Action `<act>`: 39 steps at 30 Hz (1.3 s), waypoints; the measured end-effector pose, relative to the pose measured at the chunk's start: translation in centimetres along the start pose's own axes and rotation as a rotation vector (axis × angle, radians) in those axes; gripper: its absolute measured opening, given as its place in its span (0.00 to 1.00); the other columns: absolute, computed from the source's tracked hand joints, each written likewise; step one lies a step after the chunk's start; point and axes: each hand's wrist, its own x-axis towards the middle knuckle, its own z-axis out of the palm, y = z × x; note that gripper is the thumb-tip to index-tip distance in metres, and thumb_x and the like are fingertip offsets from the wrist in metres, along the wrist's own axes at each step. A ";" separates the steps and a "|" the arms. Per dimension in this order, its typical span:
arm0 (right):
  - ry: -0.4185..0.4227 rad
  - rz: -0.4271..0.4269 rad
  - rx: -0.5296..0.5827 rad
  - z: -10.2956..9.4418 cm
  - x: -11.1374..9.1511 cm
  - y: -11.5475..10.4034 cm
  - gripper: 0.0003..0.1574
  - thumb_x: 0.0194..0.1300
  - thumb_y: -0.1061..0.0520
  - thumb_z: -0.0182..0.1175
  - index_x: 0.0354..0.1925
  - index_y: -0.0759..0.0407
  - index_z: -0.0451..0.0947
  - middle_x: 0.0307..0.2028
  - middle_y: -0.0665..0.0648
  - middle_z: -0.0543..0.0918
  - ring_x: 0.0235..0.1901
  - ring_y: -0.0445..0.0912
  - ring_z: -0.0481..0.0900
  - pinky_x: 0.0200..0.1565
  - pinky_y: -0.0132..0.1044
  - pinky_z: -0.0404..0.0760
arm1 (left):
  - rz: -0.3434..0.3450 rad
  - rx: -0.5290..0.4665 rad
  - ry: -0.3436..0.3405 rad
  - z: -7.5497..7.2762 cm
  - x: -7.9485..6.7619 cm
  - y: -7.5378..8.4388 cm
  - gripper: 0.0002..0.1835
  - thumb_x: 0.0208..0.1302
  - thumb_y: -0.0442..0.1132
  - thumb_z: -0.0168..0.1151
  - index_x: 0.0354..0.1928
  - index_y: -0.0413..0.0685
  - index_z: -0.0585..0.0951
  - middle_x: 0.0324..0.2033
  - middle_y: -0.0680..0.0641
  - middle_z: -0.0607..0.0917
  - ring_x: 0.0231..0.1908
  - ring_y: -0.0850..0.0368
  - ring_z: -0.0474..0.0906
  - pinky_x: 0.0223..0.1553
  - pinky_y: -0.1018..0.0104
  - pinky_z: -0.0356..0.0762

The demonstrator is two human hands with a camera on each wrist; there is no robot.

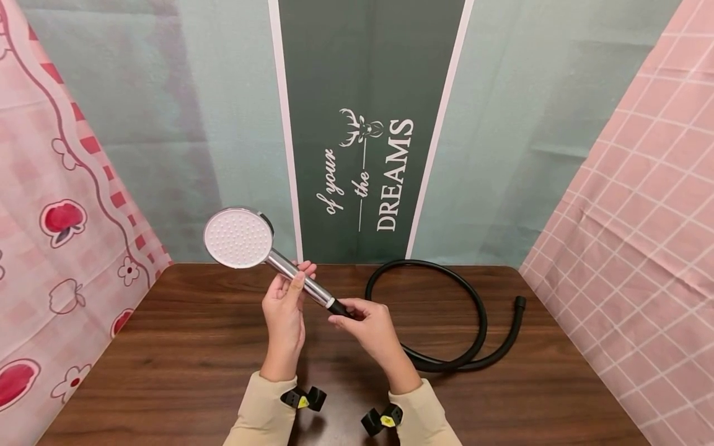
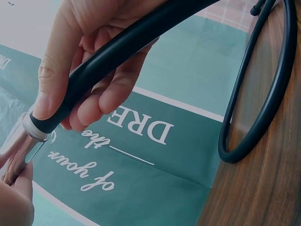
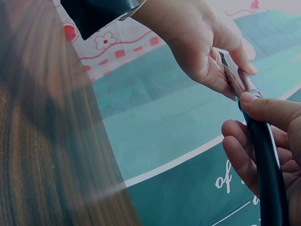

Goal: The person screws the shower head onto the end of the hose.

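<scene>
A hand shower point(image 1: 238, 238) with a round white nozzle face and a chrome handle is held tilted above the table, its head up to the left. My left hand point(image 1: 286, 310) grips the chrome handle around its middle. Thumb and fingers of my right hand point(image 1: 370, 325) pinch the end of a black hose point(image 2: 108, 61) right where it meets the white collar point(image 2: 34, 127) at the handle's base. Hose end and handle are in line and touching; how they are joined inside is hidden. In the right wrist view, both hands sit close together along handle and hose.
The rest of the hose loops over the brown wooden table point(image 1: 184, 347) at the right, its free end fitting point(image 1: 520, 302) pointing up and back. A green printed cloth point(image 1: 368, 62) hangs behind, with pink patterned cloths point(image 1: 641, 248) at the sides.
</scene>
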 end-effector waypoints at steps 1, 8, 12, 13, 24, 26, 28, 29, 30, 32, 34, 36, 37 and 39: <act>0.001 -0.001 0.001 0.0 0.0 0.0 0.18 0.55 0.56 0.75 0.45 0.60 0.87 0.32 0.61 0.88 0.28 0.37 0.84 0.31 0.25 0.83 | 0.000 0.003 -0.001 0.0 0.0 0.0 0.11 0.68 0.31 0.61 0.50 0.36 0.75 0.41 0.48 0.90 0.44 0.57 0.88 0.56 0.60 0.83; 0.001 0.006 -0.009 0.0 0.1 0.2 0.18 0.55 0.56 0.75 0.45 0.60 0.87 0.34 0.61 0.88 0.29 0.38 0.84 0.31 0.25 0.83 | -0.003 0.009 -0.005 -0.1 0.1 0.0 0.10 0.69 0.30 0.59 0.50 0.37 0.76 0.41 0.48 0.90 0.44 0.58 0.88 0.57 0.59 0.83; -0.004 0.009 -0.006 0.0 0.1 0.4 0.18 0.55 0.55 0.75 0.45 0.60 0.87 0.34 0.61 0.88 0.29 0.38 0.84 0.31 0.25 0.83 | 0.001 0.009 -0.011 -0.1 0.1 0.0 0.09 0.69 0.29 0.58 0.50 0.38 0.76 0.41 0.48 0.90 0.44 0.58 0.88 0.54 0.63 0.84; -0.006 0.006 -0.007 0.0 0.1 0.4 0.18 0.55 0.55 0.75 0.45 0.60 0.87 0.34 0.61 0.88 0.30 0.38 0.84 0.31 0.25 0.83 | 0.003 0.008 -0.013 -0.1 0.1 0.0 0.09 0.69 0.29 0.59 0.49 0.38 0.76 0.41 0.48 0.90 0.44 0.58 0.88 0.54 0.63 0.85; -0.019 0.022 -0.020 -0.2 0.1 0.2 0.19 0.54 0.55 0.75 0.45 0.59 0.87 0.34 0.61 0.88 0.30 0.39 0.84 0.32 0.25 0.83 | 0.004 0.006 -0.019 -0.2 0.1 -0.1 0.09 0.69 0.28 0.59 0.50 0.37 0.77 0.40 0.49 0.90 0.43 0.58 0.89 0.53 0.64 0.85; -0.024 0.023 -0.019 -0.2 0.1 0.3 0.19 0.55 0.55 0.75 0.45 0.59 0.87 0.34 0.61 0.88 0.30 0.39 0.84 0.32 0.25 0.83 | 0.001 0.008 -0.015 -0.2 0.1 -0.1 0.09 0.69 0.28 0.59 0.49 0.37 0.77 0.40 0.49 0.90 0.43 0.58 0.89 0.53 0.64 0.85; -0.027 0.021 -0.016 -0.2 0.1 0.3 0.19 0.55 0.55 0.75 0.45 0.60 0.87 0.34 0.61 0.88 0.30 0.39 0.84 0.32 0.25 0.84 | 0.001 0.009 -0.016 -0.2 0.1 -0.1 0.09 0.69 0.29 0.59 0.50 0.37 0.77 0.40 0.48 0.90 0.43 0.58 0.89 0.53 0.64 0.85; -0.028 0.018 -0.015 -0.2 0.2 0.4 0.19 0.55 0.55 0.75 0.45 0.60 0.87 0.34 0.61 0.88 0.29 0.39 0.84 0.32 0.25 0.84 | 0.001 0.010 -0.018 -0.2 0.1 -0.1 0.09 0.69 0.29 0.59 0.50 0.38 0.77 0.40 0.48 0.90 0.43 0.58 0.89 0.53 0.64 0.85; -0.028 0.016 -0.014 -0.2 0.2 0.4 0.19 0.55 0.55 0.75 0.45 0.60 0.87 0.34 0.61 0.88 0.29 0.39 0.84 0.32 0.25 0.84 | 0.001 0.012 -0.019 -0.2 0.1 -0.1 0.09 0.69 0.29 0.59 0.50 0.38 0.77 0.40 0.49 0.90 0.43 0.58 0.89 0.53 0.64 0.85; -0.028 0.011 -0.014 -0.2 0.2 0.4 0.19 0.55 0.55 0.75 0.45 0.60 0.87 0.34 0.62 0.88 0.29 0.39 0.84 0.32 0.25 0.84 | 0.002 0.014 -0.023 -0.3 0.1 -0.1 0.10 0.69 0.29 0.59 0.50 0.38 0.77 0.40 0.49 0.90 0.43 0.59 0.89 0.53 0.64 0.85; -0.030 0.006 -0.014 -0.2 0.2 0.4 0.19 0.55 0.55 0.75 0.45 0.60 0.87 0.34 0.62 0.88 0.29 0.39 0.84 0.32 0.25 0.83 | 0.001 0.015 -0.025 -0.3 0.1 -0.2 0.10 0.69 0.29 0.60 0.50 0.38 0.77 0.40 0.49 0.90 0.43 0.59 0.89 0.52 0.64 0.85; -0.031 0.004 -0.018 -0.3 0.2 0.4 0.19 0.56 0.54 0.74 0.45 0.60 0.87 0.34 0.61 0.88 0.29 0.38 0.84 0.31 0.25 0.83 | 0.001 0.015 -0.021 -0.3 0.1 -0.2 0.09 0.69 0.29 0.60 0.50 0.38 0.77 0.39 0.49 0.90 0.42 0.59 0.89 0.52 0.64 0.85; -0.033 0.003 -0.021 -0.3 0.2 0.3 0.19 0.56 0.54 0.74 0.45 0.60 0.87 0.34 0.61 0.88 0.29 0.38 0.83 0.31 0.25 0.83 | 0.000 0.015 -0.020 -0.3 0.1 -0.2 0.10 0.69 0.29 0.60 0.50 0.38 0.77 0.39 0.49 0.90 0.42 0.59 0.89 0.52 0.65 0.85; -0.034 0.003 -0.023 -0.3 0.2 0.3 0.19 0.56 0.54 0.74 0.45 0.59 0.87 0.33 0.61 0.88 0.29 0.38 0.83 0.31 0.25 0.83 | -0.003 0.014 -0.018 -0.3 0.1 -0.3 0.10 0.68 0.29 0.60 0.50 0.37 0.77 0.39 0.48 0.90 0.42 0.59 0.89 0.52 0.65 0.86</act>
